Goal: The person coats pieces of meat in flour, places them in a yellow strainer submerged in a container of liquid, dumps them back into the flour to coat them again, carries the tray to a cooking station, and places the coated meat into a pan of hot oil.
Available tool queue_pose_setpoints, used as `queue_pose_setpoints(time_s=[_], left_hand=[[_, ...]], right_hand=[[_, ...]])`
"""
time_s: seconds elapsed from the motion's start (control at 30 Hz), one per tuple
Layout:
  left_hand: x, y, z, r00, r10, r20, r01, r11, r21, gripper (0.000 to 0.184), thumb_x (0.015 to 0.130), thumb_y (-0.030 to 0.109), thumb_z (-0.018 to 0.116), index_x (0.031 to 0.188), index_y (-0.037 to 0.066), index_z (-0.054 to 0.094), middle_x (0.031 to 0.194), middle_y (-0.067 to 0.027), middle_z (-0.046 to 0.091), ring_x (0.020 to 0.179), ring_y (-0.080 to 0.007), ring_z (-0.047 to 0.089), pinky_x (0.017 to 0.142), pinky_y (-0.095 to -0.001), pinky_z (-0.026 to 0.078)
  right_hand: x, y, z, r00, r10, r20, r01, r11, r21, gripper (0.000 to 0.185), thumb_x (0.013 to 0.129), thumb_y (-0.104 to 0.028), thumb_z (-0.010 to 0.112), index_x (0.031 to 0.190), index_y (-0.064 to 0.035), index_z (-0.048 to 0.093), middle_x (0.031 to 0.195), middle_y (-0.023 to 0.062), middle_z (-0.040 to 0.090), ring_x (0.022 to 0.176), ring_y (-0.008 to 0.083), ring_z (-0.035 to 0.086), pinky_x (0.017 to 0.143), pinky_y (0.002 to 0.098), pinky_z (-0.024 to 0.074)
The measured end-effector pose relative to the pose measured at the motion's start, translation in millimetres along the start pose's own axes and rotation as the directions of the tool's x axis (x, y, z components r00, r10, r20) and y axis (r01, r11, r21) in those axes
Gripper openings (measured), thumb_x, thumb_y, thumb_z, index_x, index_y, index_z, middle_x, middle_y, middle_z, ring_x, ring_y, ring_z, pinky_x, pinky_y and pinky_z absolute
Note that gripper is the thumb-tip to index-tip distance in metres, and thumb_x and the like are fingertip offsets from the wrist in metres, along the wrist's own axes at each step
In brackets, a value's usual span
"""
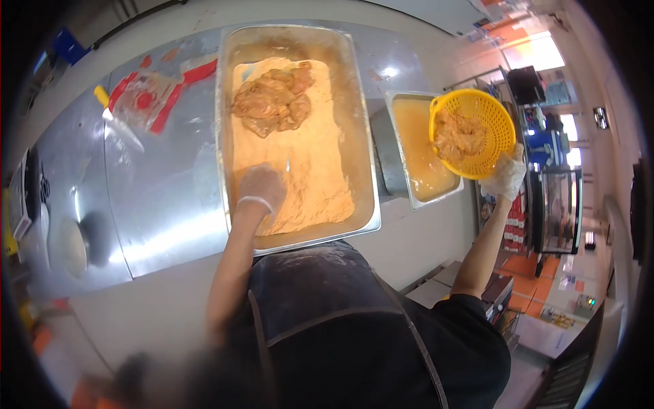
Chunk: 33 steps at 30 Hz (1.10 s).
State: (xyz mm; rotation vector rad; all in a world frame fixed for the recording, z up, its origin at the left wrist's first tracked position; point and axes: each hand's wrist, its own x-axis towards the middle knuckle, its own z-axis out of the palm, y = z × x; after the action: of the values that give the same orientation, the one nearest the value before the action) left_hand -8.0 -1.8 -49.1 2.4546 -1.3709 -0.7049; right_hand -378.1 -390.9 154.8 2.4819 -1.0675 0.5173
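Tray (354, 136) as reference. Orange powder (310, 177) spread inside; raw meat (272, 102) heaped on it at the tray's far end. Left hand (262, 185), gloved, at powder in tray's near-left part; finger closure cannot be told. Right hand (504, 174), gloved, clamped on rim of yellow colander (503, 133), right of tray, tilted, holding pale pieces (458, 135), above liquid-filled pan (426, 203). Knife (124, 131) and bag (144, 101) left of tray.

Room left of tray (351, 150), colander (503, 129) over pan (400, 150)
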Motion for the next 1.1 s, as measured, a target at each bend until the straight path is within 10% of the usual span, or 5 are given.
queue_pose_setpoints(time_s=[0.13,0.37,0.67,0.73,1.1], left_hand=[[-1,-8,-8,1.000,-0.007,0.000,0.007,1.000,-0.029,0.031,0.084,0.028,0.052,0.090,0.004,0.071,0.100,-0.0197,0.066,0.095,-0.0360,0.062,0.087,-0.0446,0.046],[0,-17,-9,0.999,-0.031,-0.032,0.031,0.999,-0.007,0.029,0.083,0.016,0.046,0.089,0.002,0.071,0.098,-0.0206,0.067,0.095,-0.0343,0.064,0.084,-0.0434,0.050],[1,-17,-15,0.999,-0.045,-0.025,0.043,0.998,-0.050,0.028,0.082,0.020,0.048,0.088,0.005,0.071,0.097,-0.0206,0.067,0.093,-0.0358,0.064,0.084,-0.0441,0.049],[0,-18,-9,0.998,-0.043,-0.037,0.042,0.999,-0.021,0.028,0.081,0.019,0.048,0.087,0.005,0.072,0.095,-0.0204,0.067,0.092,-0.0357,0.065,0.082,-0.0441,0.050],[0,-18,-13,0.999,0.005,-0.050,-0.007,0.999,-0.051,0.028,0.082,0.014,0.049,0.090,0.001,0.072,0.096,-0.0207,0.068,0.093,-0.0348,0.066,0.081,-0.0436,0.052]], right_hand=[[14,-47,-2,0.934,0.342,0.104,-0.355,0.861,0.364,0.005,0.080,-0.004,0.050,0.084,-0.0016,0.053,0.075,0.0155,0.057,0.065,0.0303,0.061,0.058,0.0386,0.0469],[51,-33,-104,0.954,-0.299,0.032,0.299,0.936,-0.187,0.012,0.071,-0.001,0.061,0.082,-0.0061,0.060,0.087,0.0079,0.057,0.069,0.0251,0.063,0.061,0.0313,0.0521],[55,-21,12,0.909,0.268,0.319,-0.400,0.777,0.485,0.036,0.101,-0.022,0.041,0.074,-0.0066,0.061,0.063,0.0035,0.060,0.055,0.0154,0.059,0.047,0.0288,0.0412],[72,71,83,0.943,-0.086,0.322,0.116,0.990,-0.076,0.031,0.099,-0.018,0.043,0.077,-0.0043,0.060,0.068,0.0069,0.064,0.058,0.0178,0.062,0.048,0.0305,0.0431],[69,37,19,0.975,-0.108,0.192,0.143,0.974,-0.176,0.012,0.087,-0.010,0.054,0.079,-0.0065,0.062,0.070,0.0047,0.064,0.062,0.0201,0.063,0.053,0.0333,0.0476]])
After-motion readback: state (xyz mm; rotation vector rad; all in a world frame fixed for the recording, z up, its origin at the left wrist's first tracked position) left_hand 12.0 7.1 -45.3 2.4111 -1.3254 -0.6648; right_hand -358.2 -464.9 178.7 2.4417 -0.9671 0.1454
